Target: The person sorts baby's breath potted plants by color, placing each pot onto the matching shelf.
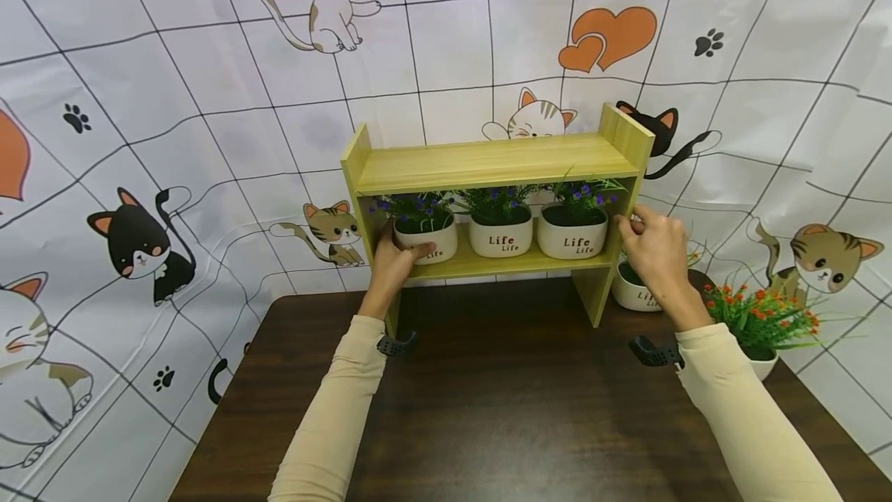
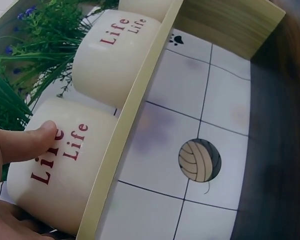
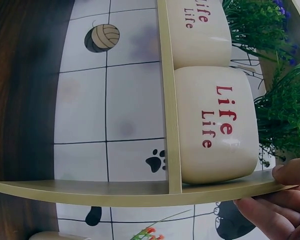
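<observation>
A small two-tier wooden shelf [image 1: 488, 163] stands at the back of the table, with three white "Life" pots of purple-flowered plants in a row on its lower board. My left hand [image 1: 393, 263] grips the leftmost potted plant [image 1: 437, 245], thumb across the lettering and fingers round its outer side. The middle potted plant [image 1: 500, 235] and the right potted plant [image 1: 573, 235] sit untouched beside it. At the other end my right hand [image 1: 653, 246] pinches the shelf's right side panel [image 3: 230, 191], thumb on the inner face and fingers outside.
Right of the shelf stands another white pot [image 1: 636, 291], partly behind my right hand. Nearer the table's right edge is a pot of orange-red flowers [image 1: 759, 316], partly hidden by my forearm. The dark wooden table [image 1: 488, 409] meets a cat-patterned wall [image 1: 453, 53] behind.
</observation>
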Demonstrator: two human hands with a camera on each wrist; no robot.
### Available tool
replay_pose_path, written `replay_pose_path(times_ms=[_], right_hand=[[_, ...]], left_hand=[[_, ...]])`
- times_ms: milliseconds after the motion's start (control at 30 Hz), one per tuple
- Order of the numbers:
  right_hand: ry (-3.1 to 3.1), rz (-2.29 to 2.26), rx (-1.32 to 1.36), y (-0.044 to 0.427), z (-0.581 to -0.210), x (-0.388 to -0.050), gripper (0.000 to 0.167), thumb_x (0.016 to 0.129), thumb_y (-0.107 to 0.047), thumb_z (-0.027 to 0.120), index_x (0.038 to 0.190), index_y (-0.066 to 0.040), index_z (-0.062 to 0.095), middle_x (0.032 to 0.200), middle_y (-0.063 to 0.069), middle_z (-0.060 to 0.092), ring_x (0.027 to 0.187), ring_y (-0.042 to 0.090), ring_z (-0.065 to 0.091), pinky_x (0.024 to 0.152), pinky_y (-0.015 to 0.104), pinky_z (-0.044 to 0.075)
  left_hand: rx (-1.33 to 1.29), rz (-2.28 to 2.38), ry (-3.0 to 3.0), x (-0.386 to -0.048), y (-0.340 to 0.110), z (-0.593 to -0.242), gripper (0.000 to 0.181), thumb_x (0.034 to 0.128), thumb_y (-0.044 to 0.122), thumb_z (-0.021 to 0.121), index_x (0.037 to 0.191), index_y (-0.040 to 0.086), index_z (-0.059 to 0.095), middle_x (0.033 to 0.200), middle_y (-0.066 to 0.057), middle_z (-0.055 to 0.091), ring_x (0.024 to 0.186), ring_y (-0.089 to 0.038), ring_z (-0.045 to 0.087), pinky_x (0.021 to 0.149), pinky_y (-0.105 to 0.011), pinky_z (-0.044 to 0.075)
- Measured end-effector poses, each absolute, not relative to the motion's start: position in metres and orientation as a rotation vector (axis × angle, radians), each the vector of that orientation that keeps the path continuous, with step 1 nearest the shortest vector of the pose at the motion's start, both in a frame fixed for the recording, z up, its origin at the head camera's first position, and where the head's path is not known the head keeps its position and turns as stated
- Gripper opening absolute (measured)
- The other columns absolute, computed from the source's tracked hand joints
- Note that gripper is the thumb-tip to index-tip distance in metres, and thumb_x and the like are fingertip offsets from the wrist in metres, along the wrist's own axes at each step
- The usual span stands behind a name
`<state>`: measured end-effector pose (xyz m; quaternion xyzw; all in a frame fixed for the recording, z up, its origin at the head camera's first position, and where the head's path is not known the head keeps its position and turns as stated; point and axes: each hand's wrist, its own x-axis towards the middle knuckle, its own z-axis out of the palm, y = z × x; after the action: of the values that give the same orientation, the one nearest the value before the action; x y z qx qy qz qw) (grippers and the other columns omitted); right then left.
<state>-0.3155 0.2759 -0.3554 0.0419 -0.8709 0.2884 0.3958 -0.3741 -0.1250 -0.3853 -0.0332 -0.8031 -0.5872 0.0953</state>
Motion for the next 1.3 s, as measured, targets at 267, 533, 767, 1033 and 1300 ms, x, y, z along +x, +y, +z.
replay_pose_path(times_ms=[267,533,767,1033,1300], right_hand=[[-2.212,0.727,0.100,0.276,-0.355,-0.316,0.029,0.103,-0.009,0.069,0.120,0.013,0.074,0.096,0.034,0.072,0.088,0.050,0.075,0.075,0.066,0.059],[-2.206,0.729,0.104,0.275,-0.357,-0.316,0.028,0.103,-0.010,0.069,0.119,0.012,0.074,0.096,0.034,0.072,0.088,0.050,0.075,0.075,0.066,0.059],[-2.201,0.729,0.102,0.276,-0.357,-0.316,0.026,0.102,-0.010,0.069,0.117,0.011,0.076,0.095,0.033,0.073,0.088,0.050,0.075,0.078,0.067,0.059],[-2.196,0.728,0.093,0.277,-0.356,-0.316,0.026,0.102,-0.010,0.069,0.117,0.011,0.076,0.096,0.033,0.073,0.089,0.049,0.075,0.080,0.067,0.059],[-2.201,0.721,0.141,0.280,-0.359,-0.316,0.029,0.103,-0.011,0.070,0.117,0.013,0.074,0.097,0.034,0.072,0.089,0.051,0.074,0.077,0.067,0.059]], left_hand=[[-0.129,-1.758,-2.354,-0.361,-0.126,-0.376,0.114,0.0935,0.026,0.082,0.173,0.013,0.001,0.181,-0.013,0.002,0.167,-0.032,0.009,0.134,-0.049,0.021],[-0.102,-1.599,-2.466,-0.323,-0.134,-0.360,0.097,0.0977,0.030,0.074,0.171,0.005,0.016,0.177,-0.019,0.021,0.164,-0.039,0.022,0.131,-0.057,0.025],[0.002,-1.478,-2.283,-0.303,-0.152,-0.353,0.034,0.0978,0.014,0.069,0.128,-0.001,0.068,0.124,-0.021,0.072,0.114,-0.035,0.070,0.091,-0.040,0.056],[-0.044,-1.413,-2.191,-0.325,-0.171,-0.361,0.050,0.0983,0.015,0.075,0.140,-0.005,0.056,0.133,-0.025,0.062,0.121,-0.042,0.064,0.103,-0.048,0.054],[-0.156,-1.344,-2.119,-0.335,-0.171,-0.374,0.033,0.1033,0.011,0.070,0.133,-0.003,0.072,0.132,-0.028,0.072,0.116,-0.046,0.073,0.094,-0.053,0.061]])
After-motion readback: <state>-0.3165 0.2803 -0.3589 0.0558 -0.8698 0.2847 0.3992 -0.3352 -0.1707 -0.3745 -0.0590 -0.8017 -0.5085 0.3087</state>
